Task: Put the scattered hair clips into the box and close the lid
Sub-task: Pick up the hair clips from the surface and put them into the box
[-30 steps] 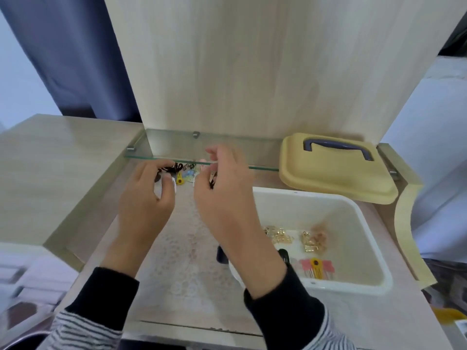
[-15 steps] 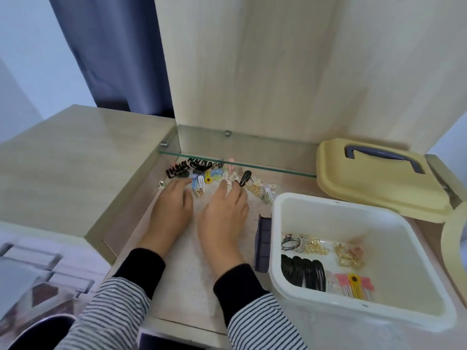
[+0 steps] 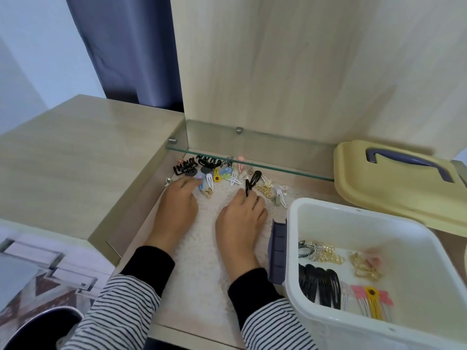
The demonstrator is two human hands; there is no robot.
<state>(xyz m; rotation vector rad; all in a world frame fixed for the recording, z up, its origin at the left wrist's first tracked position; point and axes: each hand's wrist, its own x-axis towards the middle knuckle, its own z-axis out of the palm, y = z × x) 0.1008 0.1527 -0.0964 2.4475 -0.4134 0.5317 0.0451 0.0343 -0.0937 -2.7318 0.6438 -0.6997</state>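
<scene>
Centre frame, the right hand [image 3: 242, 215] pinches the lower end of a black snap clip [image 3: 254, 179], which slants up and away from the fingertips. The left hand [image 3: 177, 205] lies with relaxed fingers at the left end of the scattered hair clips [image 3: 227, 175]. The open white box [image 3: 366, 231] sits lower right, with its yellow lid [image 3: 394, 195] behind it.

Both arms reach forward side by side from the bottom of the view, in striped sleeves [image 3: 121, 309] with black cuffs, backs of the hands up. The left hand [image 3: 177, 210] lies palm down with its fingers bent forward and their tips hidden, so whether they hold anything cannot be told. The right hand [image 3: 240, 218], just beside it, curls its fingers and pinches the lower end of a black hair clip [image 3: 253, 180] at the fingertips.
</scene>
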